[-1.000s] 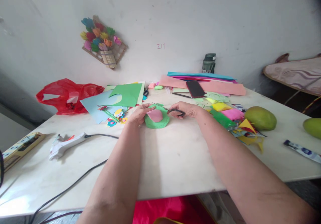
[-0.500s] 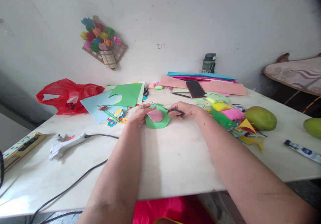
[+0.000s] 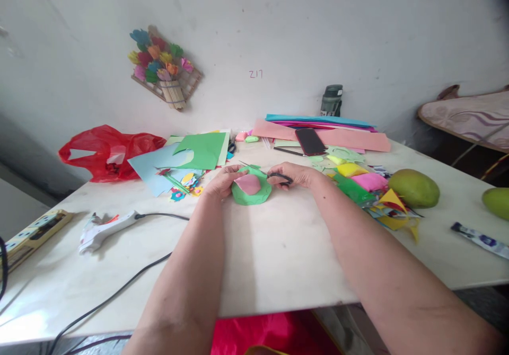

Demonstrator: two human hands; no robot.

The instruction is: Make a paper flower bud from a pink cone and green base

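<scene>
My left hand (image 3: 226,182) pinches the left edge of a rounded green paper piece (image 3: 258,198). On top of that paper lies a pink teardrop-shaped piece (image 3: 248,184), its pointed end toward my left hand. My right hand (image 3: 291,175) is closed round the black handles of a pair of scissors (image 3: 280,177). The scissor blades point left across the upper edge of the green paper, and one blade tip shows above it near my left fingers. Both hands are just above the white table, with the paper between them.
Left are a red plastic bag (image 3: 95,151), green sheet (image 3: 202,150), small paper flowers (image 3: 177,194), white glue gun (image 3: 105,230) and power strip (image 3: 35,236). Behind lie a phone (image 3: 310,141) and stacked coloured sheets (image 3: 350,138). Right are clay packets (image 3: 369,181), paper scraps and a green mango (image 3: 413,188).
The green paper and its pink piece have shifted very slightly right and turned a little in my left hand. My right hand still holds the scissors in nearly the same place.
</scene>
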